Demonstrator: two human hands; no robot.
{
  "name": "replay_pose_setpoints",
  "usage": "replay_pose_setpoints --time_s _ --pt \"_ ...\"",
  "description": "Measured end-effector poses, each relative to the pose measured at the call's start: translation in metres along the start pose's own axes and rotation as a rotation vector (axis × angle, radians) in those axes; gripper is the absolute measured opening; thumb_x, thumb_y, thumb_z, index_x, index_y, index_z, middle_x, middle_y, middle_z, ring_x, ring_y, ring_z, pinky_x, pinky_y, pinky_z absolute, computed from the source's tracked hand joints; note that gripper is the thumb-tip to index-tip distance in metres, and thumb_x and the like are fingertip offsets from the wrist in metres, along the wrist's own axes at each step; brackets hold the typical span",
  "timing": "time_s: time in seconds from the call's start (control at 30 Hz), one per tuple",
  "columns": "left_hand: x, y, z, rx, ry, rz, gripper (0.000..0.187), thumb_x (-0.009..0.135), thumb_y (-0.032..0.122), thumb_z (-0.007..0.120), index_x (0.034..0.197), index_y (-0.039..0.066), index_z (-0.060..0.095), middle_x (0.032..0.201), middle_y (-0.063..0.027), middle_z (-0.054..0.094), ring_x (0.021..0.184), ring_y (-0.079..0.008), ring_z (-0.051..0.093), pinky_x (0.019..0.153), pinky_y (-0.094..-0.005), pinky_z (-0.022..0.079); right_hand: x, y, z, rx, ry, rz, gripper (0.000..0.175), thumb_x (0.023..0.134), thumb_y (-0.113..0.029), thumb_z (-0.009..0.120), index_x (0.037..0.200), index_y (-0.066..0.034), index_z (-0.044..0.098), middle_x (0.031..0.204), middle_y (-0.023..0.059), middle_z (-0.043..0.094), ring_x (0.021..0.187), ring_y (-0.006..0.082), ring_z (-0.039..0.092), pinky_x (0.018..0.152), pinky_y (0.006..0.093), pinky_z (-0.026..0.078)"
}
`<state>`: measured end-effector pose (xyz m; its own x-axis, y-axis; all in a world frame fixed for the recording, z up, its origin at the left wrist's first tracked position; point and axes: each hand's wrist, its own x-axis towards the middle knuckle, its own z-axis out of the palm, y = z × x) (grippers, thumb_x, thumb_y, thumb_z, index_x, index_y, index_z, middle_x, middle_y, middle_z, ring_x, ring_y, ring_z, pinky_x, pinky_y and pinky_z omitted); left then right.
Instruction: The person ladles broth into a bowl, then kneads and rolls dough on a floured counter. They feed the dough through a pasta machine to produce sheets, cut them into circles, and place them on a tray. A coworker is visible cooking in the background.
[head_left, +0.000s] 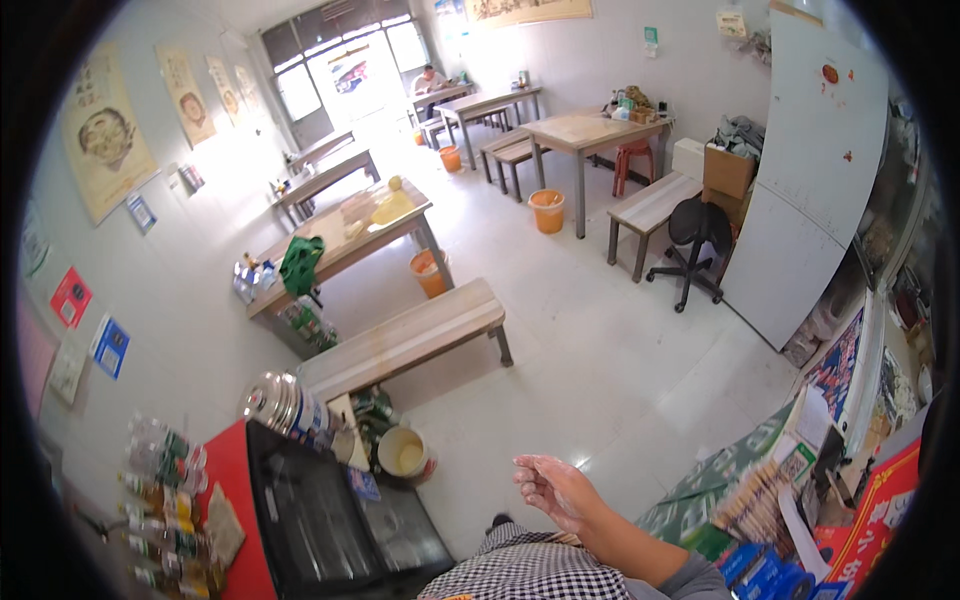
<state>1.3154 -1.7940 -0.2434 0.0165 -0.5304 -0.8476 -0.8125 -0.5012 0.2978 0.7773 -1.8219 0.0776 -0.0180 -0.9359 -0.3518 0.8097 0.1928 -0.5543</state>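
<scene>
My right hand (556, 491), dusted with white powder, hangs in front of my body. Its fingers are loosely bent, and nothing shows in them. My left hand is out of view. Below the hand is a black-and-white checked apron (525, 566) on my body. To its left stand a black glass-fronted cabinet (315, 510) with a red top and a white bucket (405, 452) holding something pale. Green beverage cartons (697, 491) are stacked close to my right forearm, with a bundle of wrapped sticks (754, 499) on them.
A wooden bench (420, 334) crosses ahead, before a table (337, 240) bearing a green cloth item (301, 264). An orange bin (547, 211), a black swivel chair (694, 240) and a white refrigerator (810, 165) stand farther off. A person (430, 81) sits near the bright doorway.
</scene>
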Motion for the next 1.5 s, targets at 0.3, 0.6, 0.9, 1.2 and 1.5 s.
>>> replay_pose_setpoints --time_s 0.3,0.6,0.9,1.2,1.5 --pt "0.175 0.322 -0.137 0.346 0.004 0.325 0.025 0.083 0.037 0.063 0.095 0.017 0.072 0.090 -0.0027 0.072 0.088 -0.0212 0.070 0.072 -0.0417 0.055 0.073 -0.134 -0.094 0.209 0.387 -0.405 0.030 0.102 -0.020 0.050 0.118 0.0038 0.058 0.090 0.0071 0.064 0.075 0.0116 0.059 0.069 0.0241 0.053" --pt "0.312 0.854 -0.153 0.288 -0.338 1.247 0.033 0.090 0.027 0.058 0.111 0.003 0.063 0.089 -0.0097 0.070 0.083 -0.0231 0.069 0.068 -0.0437 0.054 0.030 -0.189 -0.202 0.540 0.802 -0.818 0.033 0.101 -0.024 0.052 0.119 0.0017 0.062 0.091 0.0066 0.065 0.075 0.0121 0.059 0.069 0.0266 0.051" --pt "0.283 1.083 0.198 1.046 -0.459 0.913 0.052 0.085 0.041 0.069 0.130 0.015 0.063 0.136 -0.0179 0.056 0.122 -0.0257 0.056 0.110 -0.0399 0.037 -0.003 -0.319 -0.345 0.597 0.817 -1.030 0.038 0.102 -0.031 0.051 0.125 -0.0010 0.058 0.095 0.0040 0.063 0.081 0.0121 0.058 0.072 0.0262 0.050" --pt "0.164 1.257 0.507 1.240 -0.670 0.936 0.043 0.089 0.032 0.063 0.125 0.009 0.063 0.120 -0.0161 0.062 0.108 -0.0255 0.060 0.094 -0.0410 0.045 -0.074 -0.419 -0.439 0.799 0.989 -1.162 0.038 0.101 -0.028 0.054 0.129 -0.0029 0.056 0.099 0.0049 0.062 0.082 0.0116 0.058 0.073 0.0246 0.049" --pt "0.125 1.467 0.750 1.651 -0.845 0.908 0.034 0.092 0.023 0.057 0.120 0.003 0.063 0.105 -0.0143 0.068 0.093 -0.0254 0.065 0.078 -0.0420 0.053 -0.146 -0.483 -0.520 1.094 1.236 -1.545 0.034 0.100 -0.027 0.057 0.127 -0.0053 0.058 0.099 0.0060 0.065 0.080 0.0131 0.060 0.072 0.0246 0.053"
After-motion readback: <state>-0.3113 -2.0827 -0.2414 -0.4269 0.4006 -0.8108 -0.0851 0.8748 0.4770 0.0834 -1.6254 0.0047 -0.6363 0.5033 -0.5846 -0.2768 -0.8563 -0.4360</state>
